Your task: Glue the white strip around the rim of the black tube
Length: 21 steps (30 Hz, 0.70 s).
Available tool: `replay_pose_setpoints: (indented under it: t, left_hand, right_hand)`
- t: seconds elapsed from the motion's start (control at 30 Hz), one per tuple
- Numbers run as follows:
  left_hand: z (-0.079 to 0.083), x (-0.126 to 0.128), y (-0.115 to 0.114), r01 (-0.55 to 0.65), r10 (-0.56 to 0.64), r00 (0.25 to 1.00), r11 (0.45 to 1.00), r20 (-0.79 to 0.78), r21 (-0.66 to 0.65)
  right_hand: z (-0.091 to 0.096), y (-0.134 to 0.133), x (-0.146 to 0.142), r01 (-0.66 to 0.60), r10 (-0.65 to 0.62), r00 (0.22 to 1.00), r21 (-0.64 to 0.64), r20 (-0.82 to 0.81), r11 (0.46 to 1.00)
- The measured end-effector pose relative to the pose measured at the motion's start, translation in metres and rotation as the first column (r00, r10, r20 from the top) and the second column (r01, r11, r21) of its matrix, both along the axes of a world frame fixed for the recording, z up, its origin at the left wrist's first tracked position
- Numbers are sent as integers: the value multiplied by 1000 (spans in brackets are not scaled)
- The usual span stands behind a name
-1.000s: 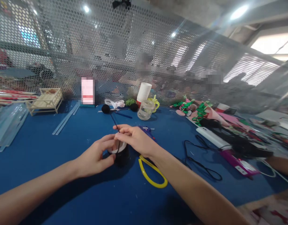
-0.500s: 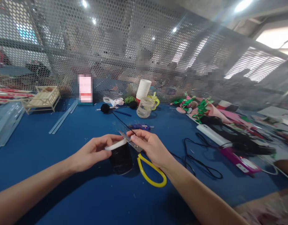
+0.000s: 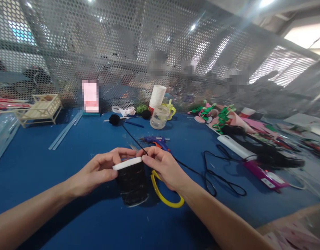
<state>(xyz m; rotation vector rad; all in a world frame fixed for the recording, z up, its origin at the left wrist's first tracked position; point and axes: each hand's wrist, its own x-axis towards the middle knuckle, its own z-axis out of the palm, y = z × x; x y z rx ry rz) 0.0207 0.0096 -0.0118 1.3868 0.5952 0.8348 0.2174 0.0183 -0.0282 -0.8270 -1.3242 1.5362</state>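
Between my hands is a cup (image 3: 132,184) wound in black yarn, tilted, its white rim on top and bare of yarn. My left hand (image 3: 100,170) grips the rim at its left side, thumb on the near face and fingers behind. At the rim's right end, my right hand (image 3: 162,165) pinches the black yarn (image 3: 132,138) between thumb and fingers. That strand runs back to a black yarn ball (image 3: 114,119). Yellow-handled scissors (image 3: 167,199) lie on the table below my right hand, their blades mostly hidden behind the hands and cup.
Beyond my hands lies a blue glue gun (image 3: 156,140). A clear plastic jar (image 3: 159,118) and stacked paper cups (image 3: 158,95) stand farther back. To the right are a looped black cable (image 3: 227,185) and a purple power strip (image 3: 265,175); at left, a small wooden frame (image 3: 41,109).
The cup has come nearer and turned, showing more of its black side. My right hand, with the yarn, has moved in against the rim. The scissor blades are now more hidden.
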Motion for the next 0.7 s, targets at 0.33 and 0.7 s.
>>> replay_pose_setpoints:
  t: [0.33, 0.7]
  left_hand:
    - [-7, -1, 4, -56, 69, 994, 989, 90, -139]
    - [-16, -4, 14, -174, 174, 985, 967, -14, -186]
  right_hand:
    - [-5, 3, 2, -112, 112, 994, -8, -8, 994]
    - [1, 1, 8, -74, -8, 941, 231, 338, 970]
